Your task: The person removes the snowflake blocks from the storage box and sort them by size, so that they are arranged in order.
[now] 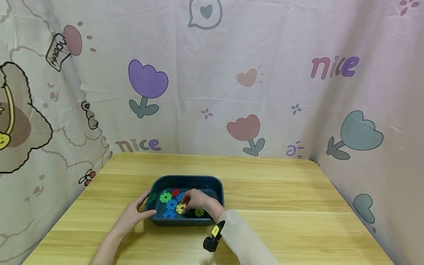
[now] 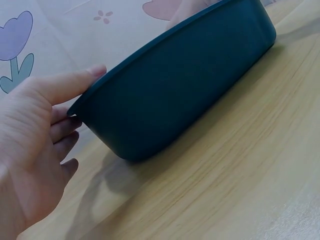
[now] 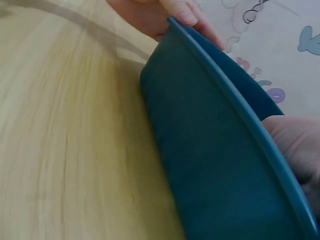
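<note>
A dark teal plastic bin [image 1: 185, 222] stands on the table with several notched snowflake discs in it. My left hand [image 1: 130, 217] grips its left end: the thumb lies on the rim and the other fingers are under it outside, as the left wrist view [image 2: 35, 140] shows. Over the right wall my right hand [image 1: 197, 200] reaches in, fingertips down at a yellow disc [image 1: 180, 208]; I cannot tell whether they pinch it. Blue discs [image 1: 171, 204], a green disc [image 1: 165, 197] and a red disc [image 1: 175, 193] lie nearby. In the right wrist view the bin wall hides the fingertips.
Another yellow-green disc [image 1: 199, 212] lies near the bin's front wall, below the right hand. A black wrist camera [image 1: 213, 237] hangs at the right sleeve. The wooden table [image 1: 281, 191] reaches back to a printed cloth [image 1: 205, 73], and more cloth hangs at both sides.
</note>
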`<state>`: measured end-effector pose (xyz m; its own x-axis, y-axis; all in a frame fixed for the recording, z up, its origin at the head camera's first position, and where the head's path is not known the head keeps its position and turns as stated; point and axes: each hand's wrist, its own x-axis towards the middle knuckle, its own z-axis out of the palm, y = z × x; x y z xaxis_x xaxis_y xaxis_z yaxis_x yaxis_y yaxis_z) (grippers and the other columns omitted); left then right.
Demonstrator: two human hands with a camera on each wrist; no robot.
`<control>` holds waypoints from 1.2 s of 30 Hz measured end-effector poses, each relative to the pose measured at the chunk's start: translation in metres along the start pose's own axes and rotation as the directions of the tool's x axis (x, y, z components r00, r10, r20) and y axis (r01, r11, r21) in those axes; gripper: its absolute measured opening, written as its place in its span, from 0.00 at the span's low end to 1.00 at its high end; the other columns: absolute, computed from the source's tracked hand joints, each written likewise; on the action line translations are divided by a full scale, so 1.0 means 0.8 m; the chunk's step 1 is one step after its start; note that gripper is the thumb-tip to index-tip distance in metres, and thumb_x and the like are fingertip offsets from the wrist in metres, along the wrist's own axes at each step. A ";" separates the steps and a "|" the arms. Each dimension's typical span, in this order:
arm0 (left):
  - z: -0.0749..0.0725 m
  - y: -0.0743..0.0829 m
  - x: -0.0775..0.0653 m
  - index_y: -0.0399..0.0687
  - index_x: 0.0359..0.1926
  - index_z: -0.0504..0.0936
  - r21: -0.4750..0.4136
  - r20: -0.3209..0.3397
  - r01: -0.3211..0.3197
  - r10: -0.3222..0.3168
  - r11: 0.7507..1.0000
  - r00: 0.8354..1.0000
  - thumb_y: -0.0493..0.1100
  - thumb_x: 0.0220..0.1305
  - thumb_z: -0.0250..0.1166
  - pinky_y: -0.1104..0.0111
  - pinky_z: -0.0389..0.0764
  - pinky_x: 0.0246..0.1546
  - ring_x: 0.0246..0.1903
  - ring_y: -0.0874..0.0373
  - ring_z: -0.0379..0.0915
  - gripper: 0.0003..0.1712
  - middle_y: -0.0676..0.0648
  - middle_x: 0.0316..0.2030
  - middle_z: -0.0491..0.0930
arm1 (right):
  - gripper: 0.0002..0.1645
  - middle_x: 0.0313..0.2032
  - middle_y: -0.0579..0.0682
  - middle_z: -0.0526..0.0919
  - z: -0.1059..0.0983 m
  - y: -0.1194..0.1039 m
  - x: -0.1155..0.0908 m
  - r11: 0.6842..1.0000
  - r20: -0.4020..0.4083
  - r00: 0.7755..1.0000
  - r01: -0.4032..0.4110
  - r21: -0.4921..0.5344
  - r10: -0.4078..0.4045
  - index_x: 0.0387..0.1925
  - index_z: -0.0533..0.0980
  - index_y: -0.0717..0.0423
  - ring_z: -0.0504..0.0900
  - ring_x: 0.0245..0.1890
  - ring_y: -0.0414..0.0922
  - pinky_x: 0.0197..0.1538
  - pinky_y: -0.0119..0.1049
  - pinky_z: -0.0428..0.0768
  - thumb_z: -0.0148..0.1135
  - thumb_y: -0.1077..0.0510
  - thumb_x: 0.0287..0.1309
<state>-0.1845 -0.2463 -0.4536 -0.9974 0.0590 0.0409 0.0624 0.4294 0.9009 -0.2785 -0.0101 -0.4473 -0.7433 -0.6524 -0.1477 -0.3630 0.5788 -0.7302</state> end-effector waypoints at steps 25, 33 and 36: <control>-0.001 0.001 -0.001 0.35 0.69 0.53 -0.013 -0.002 -0.018 0.018 1.000 1.000 0.40 0.56 0.66 0.37 0.44 0.59 0.65 0.30 0.38 0.44 0.30 0.67 0.50 | 0.11 0.24 0.43 0.72 -0.002 -0.002 -0.003 0.997 0.012 0.999 0.036 -0.066 -0.036 0.28 0.71 0.53 0.68 0.23 0.38 0.27 0.29 0.68 0.68 0.64 0.50; 0.000 0.000 -0.001 0.35 0.69 0.54 -0.016 -0.009 -0.026 0.026 1.000 1.000 0.40 0.56 0.66 0.37 0.44 0.59 0.65 0.29 0.38 0.44 0.30 0.67 0.50 | 0.05 0.24 0.48 0.77 -0.025 0.002 -0.013 0.975 -0.004 0.998 0.056 0.214 -0.056 0.31 0.73 0.58 0.76 0.23 0.41 0.28 0.35 0.79 0.63 0.65 0.54; 0.000 0.001 -0.002 0.35 0.69 0.54 -0.017 -0.008 -0.025 0.025 1.000 1.000 0.40 0.57 0.66 0.37 0.44 0.59 0.65 0.29 0.38 0.44 0.30 0.67 0.50 | 0.06 0.25 0.49 0.76 -0.040 0.003 -0.020 0.959 -0.036 0.997 0.070 0.273 -0.063 0.33 0.73 0.60 0.78 0.24 0.45 0.32 0.42 0.80 0.62 0.65 0.55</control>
<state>-0.1832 -0.2462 -0.4527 -0.9958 0.0623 0.0668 0.0866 0.4126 0.9068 -0.2855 0.0175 -0.4249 -0.7390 -0.6693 -0.0771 -0.2471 0.3757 -0.8932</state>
